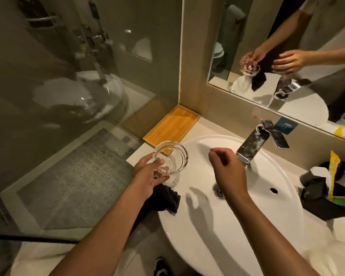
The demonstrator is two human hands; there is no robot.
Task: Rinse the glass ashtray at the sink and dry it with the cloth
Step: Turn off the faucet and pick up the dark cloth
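A person stood at a white oval washbasin in a dimly lit bathroom, both bare forearms reaching in from the bottom of the frame. The left hand gripped a clear glass ashtray by its near rim, thumb inside and fingers beneath, holding it tilted over the basin's left edge, left of centre in the frame. A dark cloth hung below that hand, draped over the basin rim; whether the hand also pinched it could not be made out. The right hand hovered empty above the bowl, fingers loosely curled, just beside the spout of the chrome tap, apart from it. The drain sat partly hidden behind the right wrist. A bamboo tray lay in the counter corner above the ashtray. At the upper right, a wall mirror reflected both hands, the ashtray and the cloth. Dark boxes and packets crowded the counter at the right edge.
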